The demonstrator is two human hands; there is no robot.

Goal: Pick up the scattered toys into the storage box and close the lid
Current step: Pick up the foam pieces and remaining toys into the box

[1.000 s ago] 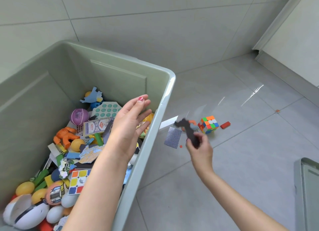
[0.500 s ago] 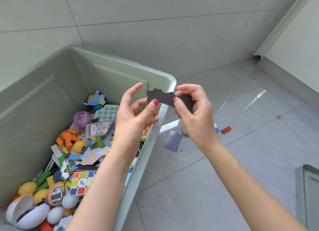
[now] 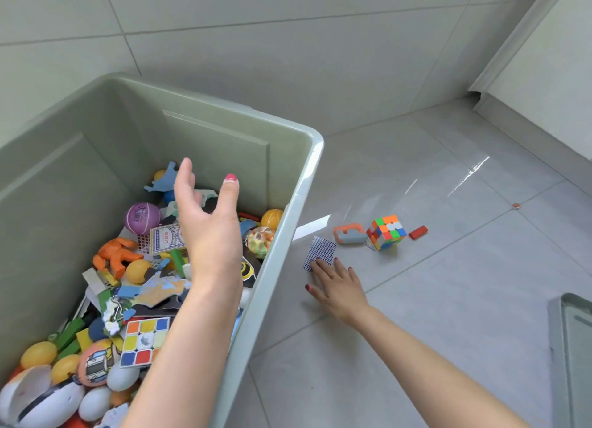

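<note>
Fingers [image 3: 320, 266] of the right hand [image 3: 336, 285] lie spread, flat on the playing card [image 3: 320, 253]; left hand [image 3: 205, 222] open, empty, over the storage box [image 3: 282, 235]. Risk: the flat card slides on smooth tile, resisting pickup.

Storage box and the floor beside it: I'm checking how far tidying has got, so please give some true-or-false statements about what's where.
1. The storage box is open. True.
2. The colour cube lies inside the box. False: it is on the floor.
3. The right hand touches the blue playing card. True.
4. The left hand grips the purple ball. False: it hovers open above the toys.
5. The red block lies on the floor. True.
</note>
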